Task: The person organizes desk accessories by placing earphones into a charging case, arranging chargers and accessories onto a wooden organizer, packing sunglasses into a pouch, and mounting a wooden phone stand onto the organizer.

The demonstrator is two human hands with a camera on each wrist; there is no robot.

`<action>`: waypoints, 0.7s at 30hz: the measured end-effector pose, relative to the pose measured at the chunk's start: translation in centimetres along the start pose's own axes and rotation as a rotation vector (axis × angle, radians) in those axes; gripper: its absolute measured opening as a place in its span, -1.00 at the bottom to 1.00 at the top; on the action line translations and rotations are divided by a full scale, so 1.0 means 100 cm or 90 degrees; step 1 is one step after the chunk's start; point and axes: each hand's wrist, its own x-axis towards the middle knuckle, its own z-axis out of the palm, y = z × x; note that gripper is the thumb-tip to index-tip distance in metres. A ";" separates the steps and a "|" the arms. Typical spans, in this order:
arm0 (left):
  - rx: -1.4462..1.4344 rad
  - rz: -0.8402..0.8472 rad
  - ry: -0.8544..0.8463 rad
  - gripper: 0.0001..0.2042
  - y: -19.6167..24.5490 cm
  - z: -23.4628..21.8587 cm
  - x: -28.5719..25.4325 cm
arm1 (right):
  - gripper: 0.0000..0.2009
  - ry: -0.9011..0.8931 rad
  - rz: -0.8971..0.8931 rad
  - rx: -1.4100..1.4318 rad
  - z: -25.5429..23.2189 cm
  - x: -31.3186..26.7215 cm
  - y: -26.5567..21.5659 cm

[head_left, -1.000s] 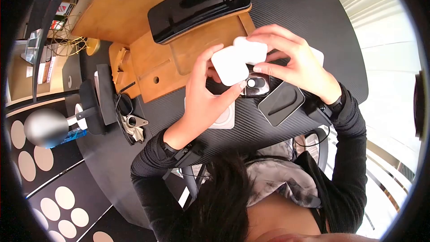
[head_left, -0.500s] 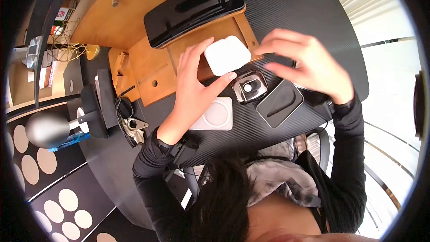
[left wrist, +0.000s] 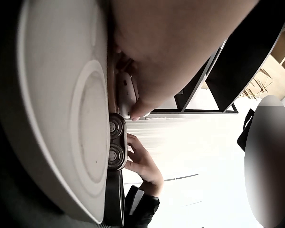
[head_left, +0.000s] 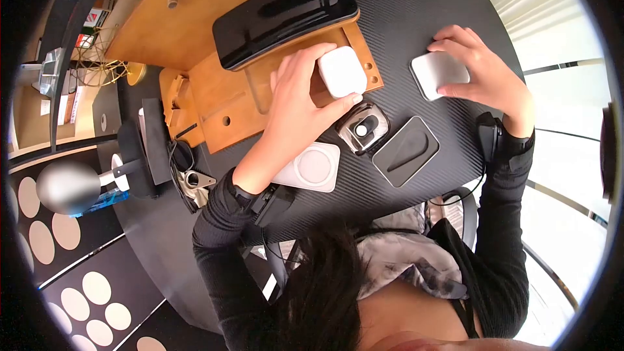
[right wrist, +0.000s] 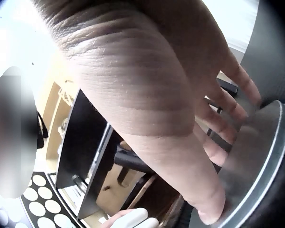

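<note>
White case in one hand, silver block under the other

White and rounded, the small case (head_left: 342,71) sits in the left hand (head_left: 296,101), pinched between the curled fingers above and the thumb below. It hangs over the shallow recess of the wooden tray (head_left: 221,101), near the tray's right edge; whether it touches the wood I cannot tell. In the left wrist view the thumb tip presses against the case (left wrist: 126,92).

The right hand (head_left: 484,78) lies on a flat silver block (head_left: 439,73) that rests on the black table (head_left: 416,0), well apart from the case. Its fingers curl over the block's far edge and the thumb sits at the near edge. The right wrist view shows the fingers (right wrist: 228,102) spread across the brushed metal top (right wrist: 256,156).

Between the two hands, nearer the person, stand a small clear puck with a white centre (head_left: 362,129) and a dark slanted pad (head_left: 405,150). A white square charger with a ring (head_left: 312,167) lies partly under the left forearm. A glossy black slab (head_left: 286,16) lies along the tray's far side.
</note>
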 end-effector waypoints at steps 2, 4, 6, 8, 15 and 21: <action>0.012 0.008 0.008 -0.41 -0.002 0.001 -0.002 | -0.27 -0.009 -0.084 0.004 -0.007 -0.002 -0.011; 0.023 0.006 0.012 -0.41 -0.004 0.000 -0.003 | -0.28 -0.037 -0.096 -0.011 -0.006 -0.002 -0.008; 0.038 0.006 0.016 -0.40 -0.007 -0.006 -0.002 | -0.32 -0.025 -0.092 -0.023 0.001 0.002 -0.004; 0.033 -0.021 0.006 -0.41 -0.012 -0.012 -0.001 | -0.33 -0.025 -0.071 -0.026 -0.001 0.005 -0.009; 0.047 0.020 0.003 -0.40 -0.018 -0.015 -0.001 | -0.37 -0.027 -0.227 0.173 -0.017 0.006 -0.021; 0.048 0.028 0.006 -0.39 -0.021 -0.013 -0.001 | -0.36 -0.174 -0.322 0.214 0.010 0.006 -0.057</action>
